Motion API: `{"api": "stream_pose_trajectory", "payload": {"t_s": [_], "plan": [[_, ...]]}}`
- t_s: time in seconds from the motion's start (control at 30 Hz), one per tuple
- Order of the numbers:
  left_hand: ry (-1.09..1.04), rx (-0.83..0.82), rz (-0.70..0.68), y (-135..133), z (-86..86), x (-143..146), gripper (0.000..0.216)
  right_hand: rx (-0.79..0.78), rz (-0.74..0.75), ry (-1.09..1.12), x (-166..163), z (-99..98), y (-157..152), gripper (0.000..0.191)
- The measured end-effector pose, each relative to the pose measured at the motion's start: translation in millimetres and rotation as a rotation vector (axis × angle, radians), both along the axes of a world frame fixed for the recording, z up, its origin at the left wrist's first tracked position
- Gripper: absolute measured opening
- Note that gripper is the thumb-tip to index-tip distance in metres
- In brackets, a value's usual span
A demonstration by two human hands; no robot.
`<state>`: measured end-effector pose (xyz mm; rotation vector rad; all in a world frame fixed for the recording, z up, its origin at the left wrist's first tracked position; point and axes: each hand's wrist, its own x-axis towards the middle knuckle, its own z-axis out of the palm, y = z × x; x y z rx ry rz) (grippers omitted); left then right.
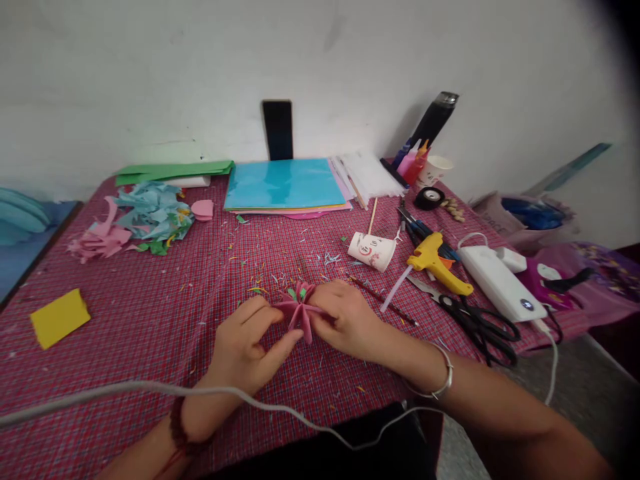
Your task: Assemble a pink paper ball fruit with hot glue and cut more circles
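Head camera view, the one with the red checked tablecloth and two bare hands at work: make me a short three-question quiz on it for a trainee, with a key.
1. Multiple choice: what are the left hand and right hand handling?
A) black-handled metal scissors
B) pink, petal-like paper piece
C) flat black phone
2. True or false: the printed white paper cup near the yellow plastic glue gun lies on its side.
3. Fill in: the yellow, four-sided paper lies nearer the ____ hand.

Key: 1 B; 2 true; 3 left.
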<state>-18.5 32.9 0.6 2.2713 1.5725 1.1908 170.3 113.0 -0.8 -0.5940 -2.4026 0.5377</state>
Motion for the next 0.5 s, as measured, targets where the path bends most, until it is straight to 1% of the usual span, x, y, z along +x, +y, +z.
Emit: {"api": "stream_pose_trajectory", "payload": {"t_s": [0.07,0.13,0.23,0.33,0.43,0.5], "plan": [[-0.078,-0.064,-0.013,1.7,0.3,-0.5,0.005,0.027,0.024,0.003,0.1,1.7,-0.6,0.016],[-0.086,-0.07,0.005,1.7,-0.7,0.6,0.007,0.072,0.04,0.008,-0.4,2.7,-1.6,0.016],[0.004,-0.032,0.023,-1.1,-2.6,4.6,0.007,0.144,0.062,-0.008,-1.2,2.6,-3.7,0.016],[0.115,-0.01,0.002,-4.4,-2.3,8.1,0.012,0.189,0.078,-0.05,-1.6,2.0,-5.7,0.016],[0.191,0.051,-0.005,-5.6,-0.4,8.3,0.023,0.197,0.09,-0.062,-2.3,2.3,-7.7,0.016],[0.222,0.114,-0.012,-5.4,0.6,7.2,0.025,0.186,0.094,-0.044,-3.2,3.0,-9.0,0.015]]}}
